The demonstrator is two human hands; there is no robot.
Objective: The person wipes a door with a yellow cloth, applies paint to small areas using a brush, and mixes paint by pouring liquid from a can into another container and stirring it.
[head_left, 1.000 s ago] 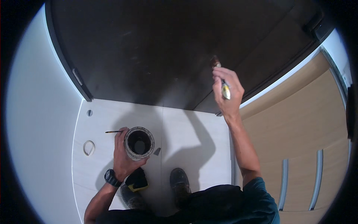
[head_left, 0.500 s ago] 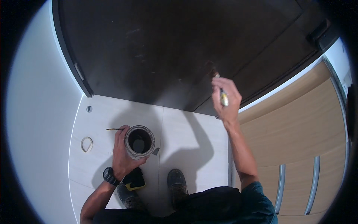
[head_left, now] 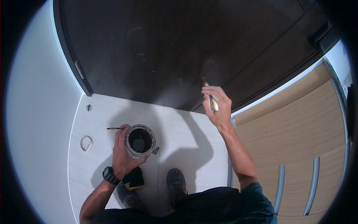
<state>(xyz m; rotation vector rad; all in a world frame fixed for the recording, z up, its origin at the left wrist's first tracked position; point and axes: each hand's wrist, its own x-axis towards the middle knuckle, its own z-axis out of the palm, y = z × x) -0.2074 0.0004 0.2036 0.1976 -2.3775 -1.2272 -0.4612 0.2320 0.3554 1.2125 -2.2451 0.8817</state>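
Ahead stands a dark brown door (head_left: 149, 44) with several pale scuffs on its surface. My right hand (head_left: 219, 104) is closed round the handle of a paintbrush (head_left: 214, 104), whose bristle end points up at the lower part of the door. The bristles look to be at the door's surface, though exact contact is hard to tell. At the lower left, my left hand (head_left: 125, 151) grips an open paint can (head_left: 129, 147) by its side. Dark liquid shows inside the can. A thin, pencil-like stick (head_left: 115, 128) juts out leftward beside the fingers of that hand.
A white wall (head_left: 41, 112) runs along the left, and a light wood cabinet (head_left: 291, 123) with metal handles curves along the right. On the pale tiled floor (head_left: 179, 130) lie a whitish ring (head_left: 86, 143) and a black-and-yellow item (head_left: 136, 179) near my shoes (head_left: 176, 183).
My right hand has moved left and a little down with the paintbrush, along the door. The left hand and the paint can have stayed almost where they were.
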